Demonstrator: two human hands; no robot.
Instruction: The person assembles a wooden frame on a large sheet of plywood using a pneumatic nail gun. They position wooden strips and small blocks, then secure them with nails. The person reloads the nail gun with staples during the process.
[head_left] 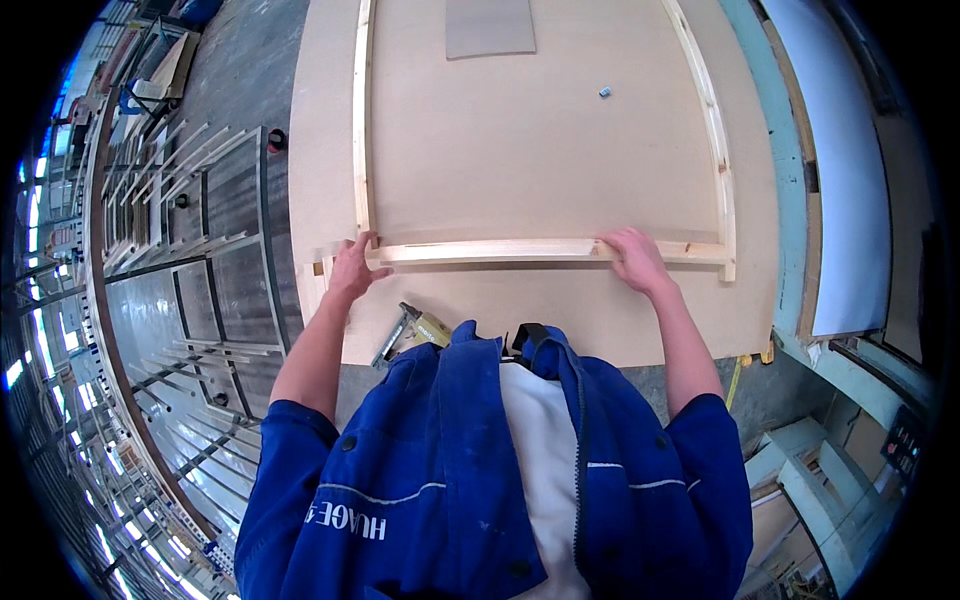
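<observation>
A pale wooden crosswise batten (490, 251) runs between two long side battens, the left side batten (363, 120) and the right side batten (712, 120). My left hand (350, 272) is at the left corner, thumb and fingers spread around the place where the battens meet. Toward the right end of the crosswise batten, my right hand (637, 260) grips it with the fingers over its top. A nail gun (425, 328), yellowish with a grey metal part, lies close to my body, partly hidden by my jacket. All the battens rest on a large tan board (560, 160).
A grey rectangular sheet (490, 28) and a small light-coloured piece (604, 92) lie on the board. Short wood pieces (316, 280) sit by its left edge. Metal racks (265, 230) stand at left; a pale green metal structure (770, 120) borders the right. A yellow tape (735, 382) hangs near the lower-right corner.
</observation>
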